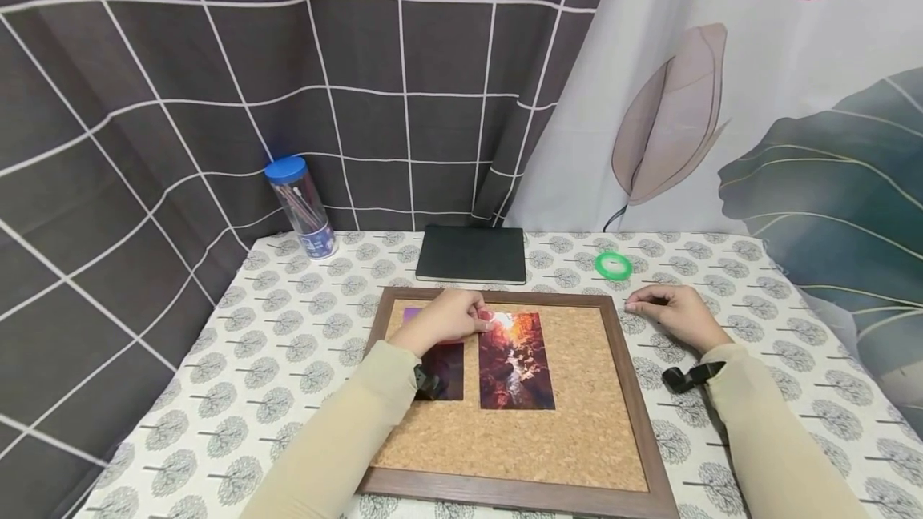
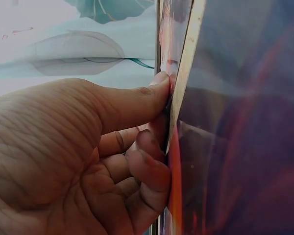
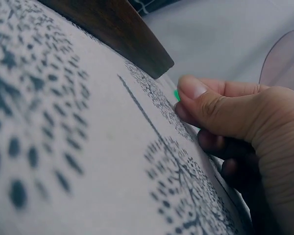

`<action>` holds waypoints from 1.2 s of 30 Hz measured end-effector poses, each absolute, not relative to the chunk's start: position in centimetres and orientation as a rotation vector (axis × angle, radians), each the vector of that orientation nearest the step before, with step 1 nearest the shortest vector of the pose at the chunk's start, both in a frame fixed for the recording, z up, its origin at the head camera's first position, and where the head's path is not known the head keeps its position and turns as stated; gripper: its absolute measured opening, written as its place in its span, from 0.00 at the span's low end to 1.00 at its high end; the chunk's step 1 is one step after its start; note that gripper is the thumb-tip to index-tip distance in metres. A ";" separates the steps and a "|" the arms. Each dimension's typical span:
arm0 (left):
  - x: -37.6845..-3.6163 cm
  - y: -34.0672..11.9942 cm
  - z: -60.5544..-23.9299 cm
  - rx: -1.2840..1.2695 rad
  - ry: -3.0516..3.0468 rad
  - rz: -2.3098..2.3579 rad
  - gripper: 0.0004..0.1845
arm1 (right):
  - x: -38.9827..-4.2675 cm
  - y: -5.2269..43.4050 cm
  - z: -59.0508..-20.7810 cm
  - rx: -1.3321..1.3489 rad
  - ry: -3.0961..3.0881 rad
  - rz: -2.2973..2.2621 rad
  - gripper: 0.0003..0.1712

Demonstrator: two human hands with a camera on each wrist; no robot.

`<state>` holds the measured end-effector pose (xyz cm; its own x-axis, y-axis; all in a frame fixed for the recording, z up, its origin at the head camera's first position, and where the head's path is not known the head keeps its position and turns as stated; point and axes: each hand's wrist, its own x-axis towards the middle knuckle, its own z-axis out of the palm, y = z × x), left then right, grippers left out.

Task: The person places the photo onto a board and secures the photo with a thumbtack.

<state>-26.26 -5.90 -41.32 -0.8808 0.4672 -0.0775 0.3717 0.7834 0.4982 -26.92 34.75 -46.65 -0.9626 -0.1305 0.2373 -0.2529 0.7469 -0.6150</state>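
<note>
A cork board (image 1: 570, 423) in a dark wooden frame (image 1: 652, 455) lies on the table. Two photos lie on it: a red canyon photo (image 1: 515, 363) and, left of it, a dark purple photo (image 1: 445, 371). My left hand (image 1: 450, 319) sits over the purple photo's top, its thumb (image 2: 154, 93) and curled fingers (image 2: 149, 166) pinching the top left corner of the canyon photo (image 2: 235, 147). My right hand (image 1: 674, 315) rests on the tablecloth just right of the frame (image 3: 122, 34). Its fingers are curled, with the thumb (image 3: 206, 105) pressed on the index finger. Nothing shows in it.
A black notebook (image 1: 472, 255) lies behind the board, and a green tape ring (image 1: 613, 265) lies to its right. A clear tube with a blue lid (image 1: 301, 207) stands at the back left. Curtains hang close behind and to the left.
</note>
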 end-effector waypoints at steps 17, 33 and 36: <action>-26.6 -6.0 -41.4 0.650 2.782 0.708 0.13 | -26.7 33.2 -43.8 0.281 -2.705 1.025 0.11; -26.4 -5.9 -42.0 0.672 2.789 0.717 0.13 | -22.8 18.5 -32.5 1.292 -2.116 1.023 0.18; -26.5 -6.0 -41.9 0.667 2.786 0.712 0.13 | -23.7 17.7 -35.0 1.224 -2.276 1.149 0.12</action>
<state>-26.48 -6.00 -41.90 -0.8811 0.4679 -0.0697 0.3770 0.7835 0.4940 -23.69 17.70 -35.03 -0.5859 -0.5543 0.5912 -0.8048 0.3124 -0.5047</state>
